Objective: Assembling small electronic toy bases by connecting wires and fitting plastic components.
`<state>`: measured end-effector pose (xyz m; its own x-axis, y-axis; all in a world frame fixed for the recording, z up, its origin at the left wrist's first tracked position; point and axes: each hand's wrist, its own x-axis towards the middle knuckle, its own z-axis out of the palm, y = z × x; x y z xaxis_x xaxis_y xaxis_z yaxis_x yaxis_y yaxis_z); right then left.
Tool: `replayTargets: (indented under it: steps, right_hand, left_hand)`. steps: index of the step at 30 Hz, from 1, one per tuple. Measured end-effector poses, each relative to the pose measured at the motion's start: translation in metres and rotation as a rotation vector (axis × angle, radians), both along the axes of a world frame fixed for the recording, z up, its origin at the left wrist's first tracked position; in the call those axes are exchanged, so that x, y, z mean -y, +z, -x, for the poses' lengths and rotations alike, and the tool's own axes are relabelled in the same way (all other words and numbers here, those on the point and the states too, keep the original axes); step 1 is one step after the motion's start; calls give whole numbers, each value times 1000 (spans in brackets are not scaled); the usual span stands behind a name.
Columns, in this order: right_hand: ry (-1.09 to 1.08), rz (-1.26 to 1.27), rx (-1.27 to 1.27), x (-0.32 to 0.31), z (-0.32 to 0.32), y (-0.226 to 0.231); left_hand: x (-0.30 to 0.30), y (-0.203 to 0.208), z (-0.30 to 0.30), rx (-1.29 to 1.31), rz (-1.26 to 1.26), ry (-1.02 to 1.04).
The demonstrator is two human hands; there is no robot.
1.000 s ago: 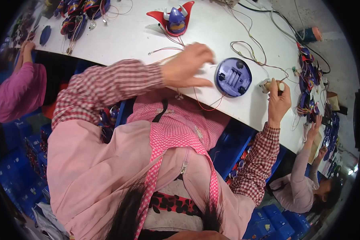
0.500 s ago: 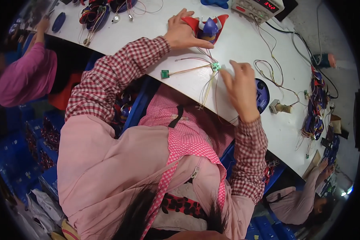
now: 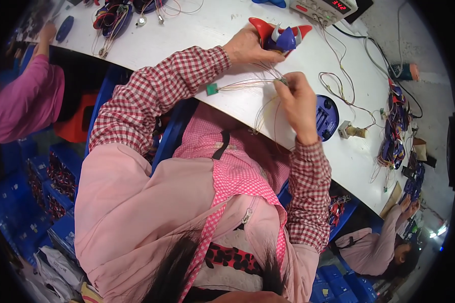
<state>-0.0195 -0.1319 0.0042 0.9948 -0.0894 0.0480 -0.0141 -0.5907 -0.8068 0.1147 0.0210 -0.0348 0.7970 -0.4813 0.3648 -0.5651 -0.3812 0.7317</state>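
Observation:
My left hand [image 3: 248, 47] is closed around a toy figure [image 3: 284, 40] with red wing-like sides, a purple pointed head and pale horns. Thin wires run from the figure to a small circuit board [image 3: 283, 80], which my right hand [image 3: 299, 101] pinches between thumb and fingers. A second small green board [image 3: 212, 89] lies near the table's front edge, joined by thin wires. More loose wires [image 3: 260, 118] hang down toward my lap. Just right of my right hand lies a purple rounded plastic part [image 3: 327, 118] with slots in it.
A power supply [image 3: 323, 10] with a red display stands at the back; its leads [image 3: 338, 83] trail over the white table [image 3: 359, 166]. A metal block [image 3: 346, 130] sits right. Wired purple parts [image 3: 394, 126] pile at the right edge, others [image 3: 116, 20] at far left. Co-workers sit both sides.
My left hand has closed on the toy figure and shifted it right, turning it a little. My right hand has moved in and pinched the small circuit board.

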Motion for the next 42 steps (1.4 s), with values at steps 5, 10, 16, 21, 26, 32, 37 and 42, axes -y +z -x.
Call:
replayTargets:
  steps: [5, 10, 16, 21, 26, 32, 37, 42]
  right_hand:
    - [-72, -454, -190, 39, 33, 43]
    - [-194, -484, -88, 84, 58, 37]
    - [-298, 325, 317, 108, 55, 9]
    - [-326, 497, 234, 103, 53, -8]
    - [-404, 71, 216, 107, 46, -14]
    - [-361, -140, 311, 86, 38, 22]
    - [-252, -343, 184, 70, 23, 43]
    - [-321, -318, 281, 49, 27, 41]
  left_hand:
    - [10, 37, 36, -719, 355, -496]
    - [40, 42, 61, -893, 425, -630]
    - [77, 35, 67, -852, 287, -648]
    - [89, 37, 72, -687, 66, -588]
    - [91, 20, 68, -520, 127, -602]
    - [70, 46, 91, -953, 553, -587]
    - [59, 56, 97, -1205, 906, -376]
    - [49, 43, 68, -1281, 1190, -212]
